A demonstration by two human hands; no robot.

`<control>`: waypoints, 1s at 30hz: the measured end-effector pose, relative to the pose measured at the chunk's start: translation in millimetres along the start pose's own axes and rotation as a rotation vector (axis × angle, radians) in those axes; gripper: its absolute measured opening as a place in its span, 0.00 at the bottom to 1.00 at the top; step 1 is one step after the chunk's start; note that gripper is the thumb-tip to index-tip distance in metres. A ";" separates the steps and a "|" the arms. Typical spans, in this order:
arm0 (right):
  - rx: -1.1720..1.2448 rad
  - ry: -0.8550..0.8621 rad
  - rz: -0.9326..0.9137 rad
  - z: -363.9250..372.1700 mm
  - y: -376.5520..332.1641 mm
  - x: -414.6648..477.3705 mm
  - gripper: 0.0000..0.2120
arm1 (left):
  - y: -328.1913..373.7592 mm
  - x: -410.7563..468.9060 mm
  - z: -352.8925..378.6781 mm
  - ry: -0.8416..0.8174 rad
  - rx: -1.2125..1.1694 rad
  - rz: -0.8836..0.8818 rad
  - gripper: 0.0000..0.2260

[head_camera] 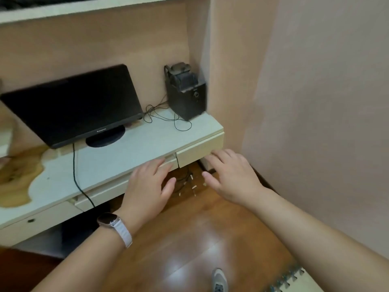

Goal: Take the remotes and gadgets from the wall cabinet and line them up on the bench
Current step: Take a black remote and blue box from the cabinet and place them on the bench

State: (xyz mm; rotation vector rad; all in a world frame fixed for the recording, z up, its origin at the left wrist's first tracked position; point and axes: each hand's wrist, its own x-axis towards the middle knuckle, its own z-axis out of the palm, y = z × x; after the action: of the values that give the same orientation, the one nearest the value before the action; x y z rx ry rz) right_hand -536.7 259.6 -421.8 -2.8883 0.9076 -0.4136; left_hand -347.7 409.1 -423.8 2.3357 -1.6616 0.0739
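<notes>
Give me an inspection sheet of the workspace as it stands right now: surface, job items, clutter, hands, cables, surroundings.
Surface: pale bench top, worn patch with bare wood at its left end; drawer fronts along the front edge.
Job's things: no remotes seen on the bench; wall cabinet not identifiable.
Clutter: black monitor on its stand; black speaker with a small device on top, at the right end.
Hands: left hand and right hand both open and empty, fingers spread near the drawer edge; watch on the left wrist.
Cables: thin looped wire beside the speaker; monitor lead hanging over the front.
Surroundings: pink wall, wooden floor with small pale bits scattered under the bench.
</notes>
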 end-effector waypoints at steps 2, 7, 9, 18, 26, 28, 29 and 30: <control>0.027 0.014 -0.015 -2.2 16.6 25.0 0.25 | 2.5 26.3 -3.1 0.017 0.022 -0.012 0.21; 0.043 0.091 -0.051 -9.4 40.1 84.9 0.24 | -1.6 76.8 -12.2 0.065 0.068 -0.068 0.20; 0.061 0.105 -0.059 -14.7 43.1 103.8 0.24 | -8.2 93.7 -15.7 0.074 0.082 -0.082 0.20; 0.004 0.087 -0.055 -22.3 52.7 195.2 0.28 | -55.8 175.3 -22.6 0.136 0.091 -0.037 0.22; -0.093 0.168 -0.015 -34.0 41.2 294.0 0.27 | -121.2 277.6 -43.8 0.239 0.046 0.101 0.20; -0.103 0.193 0.003 -38.3 38.7 316.6 0.26 | -134.4 304.4 -51.4 0.271 0.034 0.144 0.20; -0.107 0.206 0.012 -41.2 37.2 326.5 0.25 | -139.1 317.3 -56.7 0.293 0.032 0.171 0.21; -0.113 0.220 0.017 -44.4 36.1 336.1 0.25 | -142.6 330.3 -63.1 0.319 0.037 0.203 0.21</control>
State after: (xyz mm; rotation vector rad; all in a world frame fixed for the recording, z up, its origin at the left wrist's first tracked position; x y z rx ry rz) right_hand -304.4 37.7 -307.7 -2.9773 1.0165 -0.7118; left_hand -95.2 164.5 -325.0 2.0404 -1.7345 0.4940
